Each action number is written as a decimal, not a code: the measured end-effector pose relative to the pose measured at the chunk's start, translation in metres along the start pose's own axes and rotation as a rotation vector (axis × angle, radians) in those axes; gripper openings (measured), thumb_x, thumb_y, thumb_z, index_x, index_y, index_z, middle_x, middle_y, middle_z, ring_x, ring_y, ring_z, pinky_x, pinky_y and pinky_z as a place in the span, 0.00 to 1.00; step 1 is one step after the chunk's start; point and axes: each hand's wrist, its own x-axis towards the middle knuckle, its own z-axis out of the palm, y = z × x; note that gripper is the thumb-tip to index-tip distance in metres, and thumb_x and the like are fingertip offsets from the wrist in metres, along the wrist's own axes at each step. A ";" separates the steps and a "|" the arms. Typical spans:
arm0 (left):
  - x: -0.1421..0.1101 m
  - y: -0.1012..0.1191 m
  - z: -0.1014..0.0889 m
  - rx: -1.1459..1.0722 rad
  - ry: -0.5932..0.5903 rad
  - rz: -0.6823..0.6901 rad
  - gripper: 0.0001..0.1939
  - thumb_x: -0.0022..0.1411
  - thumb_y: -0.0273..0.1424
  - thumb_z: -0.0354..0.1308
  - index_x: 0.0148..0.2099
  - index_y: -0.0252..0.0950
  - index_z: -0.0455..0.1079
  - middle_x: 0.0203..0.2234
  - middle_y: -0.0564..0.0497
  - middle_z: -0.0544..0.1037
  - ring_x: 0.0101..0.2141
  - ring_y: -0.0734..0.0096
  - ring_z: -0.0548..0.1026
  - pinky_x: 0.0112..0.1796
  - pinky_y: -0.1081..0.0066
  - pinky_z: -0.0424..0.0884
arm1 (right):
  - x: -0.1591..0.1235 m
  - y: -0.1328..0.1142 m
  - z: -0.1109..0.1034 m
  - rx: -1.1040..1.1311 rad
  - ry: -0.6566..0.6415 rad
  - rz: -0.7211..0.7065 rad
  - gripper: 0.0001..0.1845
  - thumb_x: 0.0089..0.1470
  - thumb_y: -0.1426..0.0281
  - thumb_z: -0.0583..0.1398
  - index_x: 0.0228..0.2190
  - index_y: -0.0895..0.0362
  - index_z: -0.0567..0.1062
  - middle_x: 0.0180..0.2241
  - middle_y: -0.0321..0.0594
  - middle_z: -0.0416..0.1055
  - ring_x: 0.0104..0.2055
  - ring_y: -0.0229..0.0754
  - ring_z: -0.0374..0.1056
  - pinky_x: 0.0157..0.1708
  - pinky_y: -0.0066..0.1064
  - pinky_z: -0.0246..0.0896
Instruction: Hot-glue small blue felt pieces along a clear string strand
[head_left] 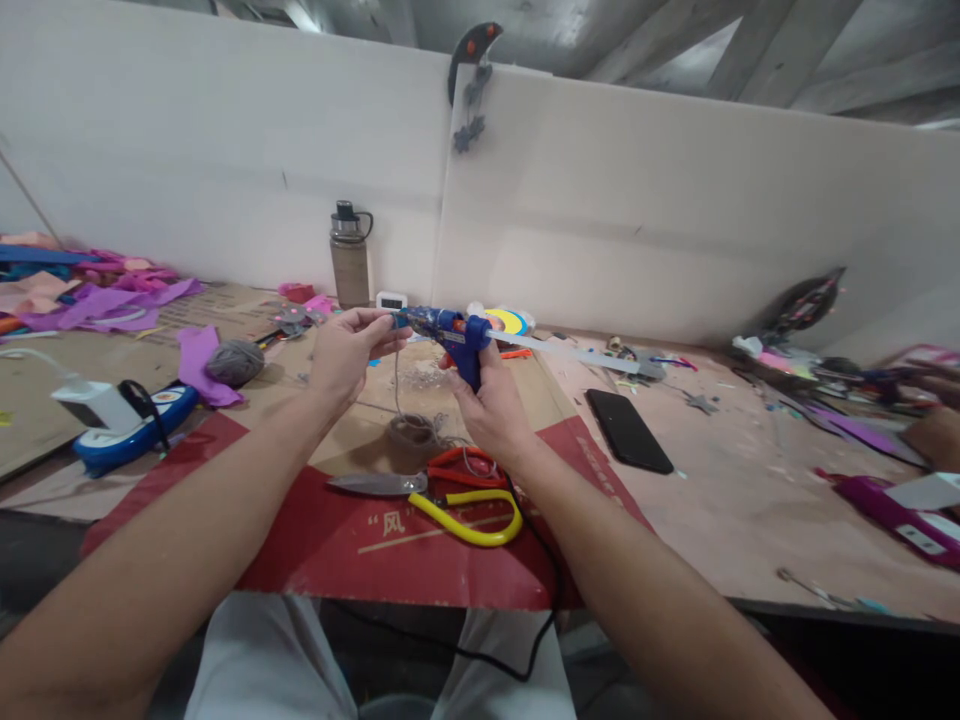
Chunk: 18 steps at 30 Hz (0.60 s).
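My right hand [491, 400] grips the handle of a blue hot glue gun [469, 355], with a long whitish glue stick [570, 352] sticking out of its back. The gun's nozzle points left at the fingertips of my left hand [349, 350]. Those fingers are pinched at a small bluish piece, mostly hidden, and grey yarn [397, 380] hangs down from them. Below, the strand leads toward a coil of grey yarn [411, 430] on the board. Nearer to me lie large scissors [469, 515] with one yellow and one red handle.
A red printed sheet [300, 540] covers the front edge. A black phone [628, 430] lies to the right, a blue power strip [135, 430] and grey yarn ball [235, 362] to the left. A bottle [349, 260] stands by the white partition. Another person's hand [934, 435] shows at far right.
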 end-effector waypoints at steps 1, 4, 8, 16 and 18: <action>0.000 0.000 0.000 -0.006 -0.001 0.005 0.06 0.51 0.27 0.64 0.32 0.31 0.71 0.24 0.52 0.77 0.28 0.70 0.79 0.34 0.69 0.77 | 0.000 0.000 0.000 -0.003 0.002 -0.003 0.12 0.56 0.71 0.54 0.44 0.55 0.66 0.38 0.41 0.71 0.37 0.43 0.68 0.42 0.38 0.63; 0.001 0.000 0.000 -0.023 0.003 0.018 0.05 0.51 0.26 0.64 0.31 0.31 0.71 0.23 0.52 0.77 0.28 0.69 0.80 0.34 0.70 0.77 | 0.000 0.000 0.000 -0.016 0.004 -0.011 0.12 0.56 0.71 0.54 0.44 0.55 0.65 0.38 0.41 0.71 0.38 0.43 0.68 0.42 0.39 0.63; 0.000 0.000 0.001 -0.022 0.000 0.031 0.05 0.51 0.26 0.64 0.31 0.31 0.71 0.23 0.52 0.77 0.28 0.68 0.80 0.34 0.69 0.78 | 0.000 -0.001 0.001 -0.018 0.019 -0.019 0.12 0.56 0.71 0.54 0.43 0.55 0.65 0.38 0.42 0.71 0.38 0.43 0.68 0.42 0.39 0.64; 0.000 -0.002 0.001 0.009 0.003 0.043 0.07 0.51 0.28 0.64 0.32 0.31 0.71 0.23 0.51 0.77 0.27 0.67 0.80 0.33 0.68 0.78 | -0.001 -0.002 0.002 -0.027 0.017 -0.035 0.12 0.56 0.71 0.54 0.44 0.56 0.65 0.38 0.43 0.72 0.38 0.42 0.68 0.43 0.39 0.65; 0.000 -0.001 0.001 0.010 0.005 0.042 0.07 0.51 0.28 0.65 0.32 0.31 0.71 0.23 0.52 0.77 0.27 0.68 0.80 0.33 0.69 0.78 | -0.001 -0.002 0.002 -0.029 0.019 -0.034 0.13 0.56 0.71 0.53 0.44 0.56 0.65 0.38 0.43 0.72 0.39 0.43 0.68 0.43 0.39 0.65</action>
